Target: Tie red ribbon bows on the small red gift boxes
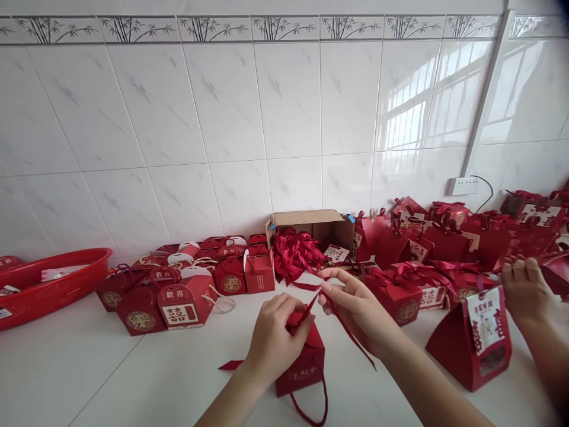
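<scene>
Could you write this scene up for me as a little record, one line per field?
Left hand: pinching red ribbon above a red gift box
Right hand: holding ribbon, one end dangling
Box handle: red cord, looped onto the table
Behind: cardboard box with heaped red ribbons
Far left: red plastic basin
Right: tagged red box with a window; another person's hand beside it

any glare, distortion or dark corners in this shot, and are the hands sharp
Head view: a window reflection glares on the wall tiles at right; head view: their seams lean outward towards the top at both sides, likely wide-angle distortion; head view: top right corner is dark; head view: left hand and right hand look fairly clear, the co-worker's hand slightly softer.
</scene>
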The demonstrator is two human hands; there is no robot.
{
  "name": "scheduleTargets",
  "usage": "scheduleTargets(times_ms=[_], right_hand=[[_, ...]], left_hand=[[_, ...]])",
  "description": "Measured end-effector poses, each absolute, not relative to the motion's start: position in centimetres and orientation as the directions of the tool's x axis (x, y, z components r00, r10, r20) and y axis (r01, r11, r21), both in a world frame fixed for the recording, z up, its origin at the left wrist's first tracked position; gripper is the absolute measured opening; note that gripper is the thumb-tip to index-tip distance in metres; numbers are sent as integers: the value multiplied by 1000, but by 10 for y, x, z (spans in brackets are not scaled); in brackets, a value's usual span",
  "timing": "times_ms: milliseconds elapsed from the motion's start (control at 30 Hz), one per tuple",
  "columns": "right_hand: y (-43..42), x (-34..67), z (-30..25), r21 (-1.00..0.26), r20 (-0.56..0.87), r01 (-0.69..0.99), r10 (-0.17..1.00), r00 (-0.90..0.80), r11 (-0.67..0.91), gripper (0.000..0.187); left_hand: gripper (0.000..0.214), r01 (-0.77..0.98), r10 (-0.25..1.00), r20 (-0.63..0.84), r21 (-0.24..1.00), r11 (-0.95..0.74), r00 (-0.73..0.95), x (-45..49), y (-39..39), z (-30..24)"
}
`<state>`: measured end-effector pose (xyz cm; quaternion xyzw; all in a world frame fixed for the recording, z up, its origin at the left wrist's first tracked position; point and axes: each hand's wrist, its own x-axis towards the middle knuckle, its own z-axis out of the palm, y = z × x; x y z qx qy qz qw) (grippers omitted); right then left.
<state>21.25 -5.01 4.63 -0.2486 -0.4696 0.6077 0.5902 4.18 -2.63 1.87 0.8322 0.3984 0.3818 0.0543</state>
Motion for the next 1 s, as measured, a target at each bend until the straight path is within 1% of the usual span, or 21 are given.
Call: scheduleTargets(times_ms=[133,233,300,367,400,467,533,567,600,667,700,733,800,867,933,1000], right_hand=[[-52,211,49,-848,255,-518,943,-215,112,21],[-51,216,48,-876,224,-473,950,-220,97,24],[-50,221,44,-921,197,-375,956,-217,105,25],[-47,224,39,-970,169,-208,962,-212,125,26],[-46,225,35,-984,157,-113,964,-213,135,30],[-42,222,27,-987,138,48,963,-232,153,46],[-36,214,19,-974,146,132,957,-250,183,60],[-33,208,16,-968,164,144,950,-266,208,59],[-30,203,13,-962,189,138,939,-287,236,52],[-25,193,10,-954,240,98,917,-319,283,31],[-23,188,9,-951,260,80,913,-313,298,24],[-22,185,8,-949,275,69,917,-291,306,21],[-21,181,6,-948,289,76,935,-207,310,21],[-22,179,3,-935,326,103,938,-121,339,22],[-23,179,0,-916,378,113,922,-81,385,25],[-26,180,-3,-912,389,94,915,-103,398,27]], left_hand=[[10,604,705,640,442,-663,306,42,-23,16],[15,595,699,648,444,-670,303,38,-20,16],[13,594,701,632,438,-674,330,34,-18,16],[16,596,700,626,430,-678,345,30,-17,15],[20,600,692,631,416,-684,352,29,-16,14],[28,625,671,651,369,-688,355,28,-15,12],[33,669,661,679,332,-665,320,30,-15,11],[35,687,660,691,327,-649,294,32,-15,12],[36,702,665,696,330,-631,271,33,-15,13],[33,716,685,684,346,-607,250,34,-17,17],[31,717,700,665,353,-601,260,34,-19,20],[30,714,715,640,358,-601,281,32,-21,23],[33,692,738,585,378,-616,337,23,-25,27],[37,663,760,551,429,-613,346,11,-26,27],[29,653,810,519,517,-553,275,-1,-24,21],[21,633,879,436,629,-450,192,-10,-20,12]])
